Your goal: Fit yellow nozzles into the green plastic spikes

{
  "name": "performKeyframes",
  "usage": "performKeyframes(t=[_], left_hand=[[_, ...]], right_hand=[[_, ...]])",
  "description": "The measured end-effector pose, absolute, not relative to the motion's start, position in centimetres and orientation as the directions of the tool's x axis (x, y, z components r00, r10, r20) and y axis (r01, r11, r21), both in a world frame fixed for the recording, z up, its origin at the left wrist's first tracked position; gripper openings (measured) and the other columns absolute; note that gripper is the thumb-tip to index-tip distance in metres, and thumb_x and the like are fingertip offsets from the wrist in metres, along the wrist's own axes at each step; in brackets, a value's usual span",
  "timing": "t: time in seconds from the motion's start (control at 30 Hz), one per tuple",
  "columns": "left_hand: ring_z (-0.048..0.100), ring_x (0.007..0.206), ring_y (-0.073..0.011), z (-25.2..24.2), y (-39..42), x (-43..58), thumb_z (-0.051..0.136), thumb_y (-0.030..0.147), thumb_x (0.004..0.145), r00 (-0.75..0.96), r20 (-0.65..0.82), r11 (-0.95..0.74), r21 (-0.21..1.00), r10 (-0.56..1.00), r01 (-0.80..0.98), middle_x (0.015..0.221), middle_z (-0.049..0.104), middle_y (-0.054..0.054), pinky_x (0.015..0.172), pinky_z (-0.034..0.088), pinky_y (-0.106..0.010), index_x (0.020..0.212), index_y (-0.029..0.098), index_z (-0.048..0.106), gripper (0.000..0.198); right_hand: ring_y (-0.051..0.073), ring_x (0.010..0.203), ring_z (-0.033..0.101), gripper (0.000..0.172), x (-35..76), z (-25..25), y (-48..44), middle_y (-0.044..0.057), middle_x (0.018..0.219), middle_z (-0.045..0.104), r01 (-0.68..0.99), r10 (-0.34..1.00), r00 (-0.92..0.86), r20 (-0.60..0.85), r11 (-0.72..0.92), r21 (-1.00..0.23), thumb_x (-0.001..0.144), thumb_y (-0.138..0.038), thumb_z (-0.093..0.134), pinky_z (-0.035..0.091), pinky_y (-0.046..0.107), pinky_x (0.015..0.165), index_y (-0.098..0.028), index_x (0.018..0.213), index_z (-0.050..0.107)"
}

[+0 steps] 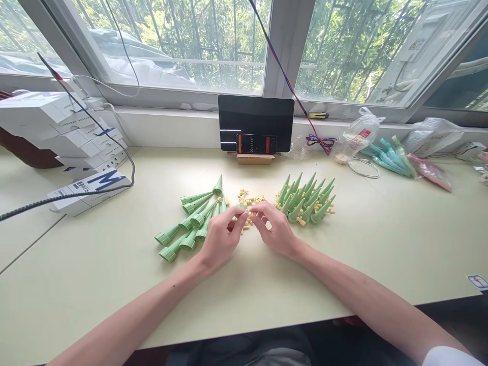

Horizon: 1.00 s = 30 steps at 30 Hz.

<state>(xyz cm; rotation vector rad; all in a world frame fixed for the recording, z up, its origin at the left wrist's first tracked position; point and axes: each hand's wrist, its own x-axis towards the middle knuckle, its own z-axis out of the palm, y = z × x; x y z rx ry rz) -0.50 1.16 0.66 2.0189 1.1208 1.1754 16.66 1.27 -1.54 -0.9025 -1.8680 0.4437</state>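
Note:
My left hand [223, 235] and my right hand [275, 229] meet at the middle of the pale table [114, 274], fingers pinched together over a scatter of small yellow parts [249, 199]. The left fingertips grip a small green and yellow piece; what the right fingers pinch is too small to name. A loose pile of long green cone spikes [192, 218] lies just left of my left hand. A tidier cluster of green spikes with yellow pieces fitted [307, 199] sits right of my right hand.
A dark tablet [255, 119] leans on the sill with a phone [255, 144] showing a timer before it. White boxes [72, 137] and a black cable [57, 198] lie at left. Plastic bags and teal spikes [389, 157] lie at back right.

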Motion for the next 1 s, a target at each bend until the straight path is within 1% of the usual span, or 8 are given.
performKeyframes(t=[0.13,0.23,0.43,0.6,0.67,0.73,0.87,1.0], left_hand=[[0.034,0.044,-0.0041,0.48,1.22,-0.53,0.052,0.031,0.096,0.276,0.444,-0.521,0.763,0.852,0.382,0.063,0.050,0.005,0.044,0.027,-0.020,0.083,0.017,0.060,0.021],[0.032,0.043,-0.0043,0.45,1.27,-0.52,0.052,0.030,0.096,0.264,0.466,-0.535,0.756,0.845,0.378,0.061,0.047,0.006,0.043,0.026,-0.020,0.082,0.018,0.059,0.020],[0.039,0.047,-0.0072,0.60,1.33,-0.56,0.052,0.035,0.096,0.196,0.462,-0.501,0.771,0.865,0.393,0.060,0.051,0.004,0.046,0.033,-0.021,0.077,0.017,0.059,0.027],[0.036,0.046,-0.0075,0.75,1.36,-0.66,0.054,0.037,0.095,0.133,0.457,-0.465,0.767,0.880,0.442,0.054,0.044,0.004,0.045,0.029,-0.023,0.066,0.017,0.056,0.035],[0.034,0.045,-0.0073,0.84,1.41,-0.71,0.055,0.036,0.094,0.109,0.461,-0.456,0.762,0.881,0.459,0.054,0.044,0.005,0.044,0.028,-0.023,0.067,0.017,0.057,0.033],[0.035,0.045,-0.0066,0.92,1.48,-0.79,0.057,0.034,0.093,0.098,0.468,-0.454,0.753,0.878,0.477,0.060,0.051,0.004,0.045,0.030,-0.023,0.073,0.018,0.061,0.026],[0.040,0.046,-0.0055,0.99,1.63,-0.96,0.058,0.027,0.091,0.143,0.434,-0.438,0.722,0.890,0.536,0.084,0.063,0.002,0.050,0.037,-0.023,0.091,0.020,0.068,0.012],[0.044,0.048,-0.0054,0.96,1.71,-1.04,0.056,0.025,0.092,0.220,0.418,-0.464,0.674,0.881,0.575,0.111,0.065,-0.001,0.057,0.045,-0.025,0.108,0.023,0.067,0.020]], right_hand=[[0.015,0.079,0.058,0.015,16.55,-1.57,1.17,0.005,0.092,0.060,0.392,0.744,-0.231,0.627,0.661,-0.640,0.102,-0.028,0.044,0.053,0.027,0.065,-0.022,0.104,0.057],[0.014,0.074,0.057,0.015,16.53,-1.58,1.19,0.005,0.092,0.060,0.381,0.751,-0.180,0.636,0.649,-0.659,0.102,-0.028,0.043,0.053,0.027,0.064,-0.021,0.103,0.057],[0.013,0.067,0.056,0.015,16.60,-1.55,1.43,0.004,0.088,0.060,0.389,0.800,0.000,0.600,0.552,-0.737,0.102,-0.030,0.044,0.051,0.026,0.061,-0.020,0.100,0.056],[0.013,0.066,0.056,0.017,16.52,-1.56,1.46,0.005,0.089,0.061,0.408,0.823,0.015,0.567,0.513,-0.755,0.102,-0.031,0.044,0.050,0.026,0.060,-0.020,0.099,0.057],[0.013,0.066,0.056,0.017,16.52,-1.56,1.47,0.005,0.089,0.061,0.416,0.827,0.020,0.561,0.503,-0.757,0.101,-0.031,0.044,0.050,0.026,0.060,-0.020,0.099,0.057],[0.013,0.066,0.056,0.017,16.54,-1.56,1.48,0.005,0.090,0.062,0.420,0.829,0.030,0.558,0.496,-0.760,0.101,-0.032,0.045,0.050,0.026,0.061,-0.020,0.099,0.057],[0.012,0.067,0.057,0.016,16.57,-1.61,1.48,0.005,0.094,0.062,0.416,0.827,0.044,0.561,0.495,-0.763,0.101,-0.031,0.046,0.051,0.027,0.061,-0.020,0.101,0.057],[0.013,0.068,0.058,0.015,16.52,-1.66,1.47,0.006,0.096,0.063,0.419,0.825,0.041,0.563,0.498,-0.760,0.100,-0.031,0.047,0.052,0.027,0.062,-0.020,0.102,0.058]])
